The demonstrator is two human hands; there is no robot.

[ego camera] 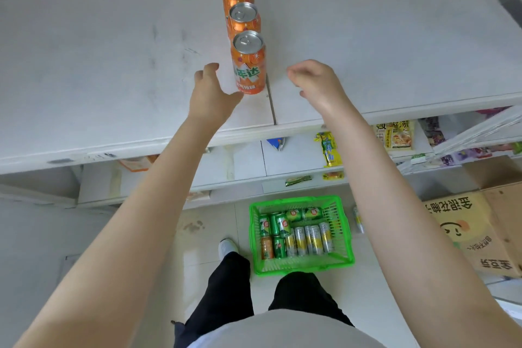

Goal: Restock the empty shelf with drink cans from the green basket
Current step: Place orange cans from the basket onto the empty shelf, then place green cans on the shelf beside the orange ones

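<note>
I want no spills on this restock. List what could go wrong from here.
The left hand is right beside the front orange can; a careless pull-back might tip it into the three cans lined closely behind. The green basket sits on the floor by the person's shoe, so a step forward could catch it.

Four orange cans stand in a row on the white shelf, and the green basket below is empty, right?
Not empty. The head view shows the green basket holding many cans. The four orange cans do stand in a row on the white shelf.
</note>
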